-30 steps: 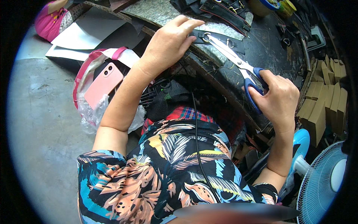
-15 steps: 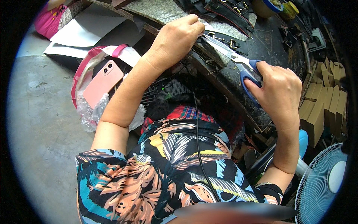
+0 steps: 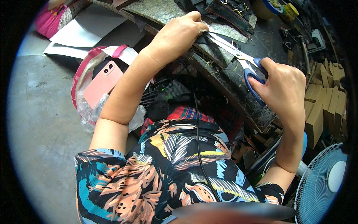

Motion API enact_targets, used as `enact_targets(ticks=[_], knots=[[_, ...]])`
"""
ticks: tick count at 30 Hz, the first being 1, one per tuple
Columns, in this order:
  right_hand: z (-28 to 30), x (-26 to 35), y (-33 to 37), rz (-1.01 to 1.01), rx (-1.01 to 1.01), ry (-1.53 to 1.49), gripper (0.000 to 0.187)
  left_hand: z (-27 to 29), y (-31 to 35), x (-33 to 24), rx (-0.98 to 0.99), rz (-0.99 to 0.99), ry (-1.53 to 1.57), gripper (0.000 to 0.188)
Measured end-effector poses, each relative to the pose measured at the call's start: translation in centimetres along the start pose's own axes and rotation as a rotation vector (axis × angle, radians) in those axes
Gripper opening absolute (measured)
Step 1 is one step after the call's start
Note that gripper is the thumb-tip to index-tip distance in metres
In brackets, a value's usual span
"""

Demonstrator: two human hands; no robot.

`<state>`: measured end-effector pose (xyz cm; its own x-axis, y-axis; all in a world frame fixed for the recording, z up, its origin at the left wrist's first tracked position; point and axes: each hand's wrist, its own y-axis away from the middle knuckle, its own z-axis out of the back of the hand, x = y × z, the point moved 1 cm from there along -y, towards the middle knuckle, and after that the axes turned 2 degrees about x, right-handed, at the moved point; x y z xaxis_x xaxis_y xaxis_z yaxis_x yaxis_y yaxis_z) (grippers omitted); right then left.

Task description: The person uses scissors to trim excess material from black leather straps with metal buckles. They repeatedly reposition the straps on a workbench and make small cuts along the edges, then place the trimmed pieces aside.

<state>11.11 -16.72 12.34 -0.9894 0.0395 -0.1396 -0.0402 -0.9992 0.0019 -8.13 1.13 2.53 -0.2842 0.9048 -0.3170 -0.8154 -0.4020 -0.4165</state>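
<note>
My right hand grips scissors with blue handles, thumb in one loop and fingers through the other. The silver blades are slightly apart and point left toward my left fingertips. My left hand is closed in a pinch over the bench edge. Something dark shows just under its fingertips, close to the blade tips, too small and covered to name. Behind the blades, black straps with metal buckles lie on the bench.
The dark bench carries a stone slab and a blue-rimmed tub. Left of me, a pink-edged bag holds a pink phone. Cardboard boxes and a fan stand at right. A black cable hangs down my front.
Both hands have shifted slightly right, the scissors moving with my right hand. The black strap with metal rings behind the blades is mostly gone from its earlier place.
</note>
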Motion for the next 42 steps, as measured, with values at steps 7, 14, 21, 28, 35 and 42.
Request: enact_targets(ticks=[7, 14, 21, 28, 35, 42], knots=[[0.5, 0.7, -1.0, 0.048, 0.029, 0.044, 0.030, -1.1, 0.1, -0.3, -0.090, 0.018, -0.079, 0.018], [-1.0, -0.9, -0.9, 0.061, -0.074, -0.036, 0.032, -0.7, 0.4, 0.0, -0.261, 0.075, 0.048, 0.008], [-4.9, -3.9, 2.1, -0.264, -0.070, -0.546, 0.024, 1.5, 2.2, -0.1, -0.229, 0.060, 0.004, 0.023], [-4.9, -1.8, 3.8, -0.013, -0.156, -0.232, 0.038, 0.8, 3.2, -1.0, -0.118, 0.175, -0.095, 0.031], [-5.7, 0.5, 1.7, 0.096, -0.230, -0.167, 0.036, 0.7, 4.0, -1.6, -0.132, 0.323, -0.097, 0.024], [-5.5, 0.7, 1.6, 0.234, -0.317, -0.088, 0.037, 1.4, 4.9, -0.7, -0.147, 0.389, -0.091, 0.027]])
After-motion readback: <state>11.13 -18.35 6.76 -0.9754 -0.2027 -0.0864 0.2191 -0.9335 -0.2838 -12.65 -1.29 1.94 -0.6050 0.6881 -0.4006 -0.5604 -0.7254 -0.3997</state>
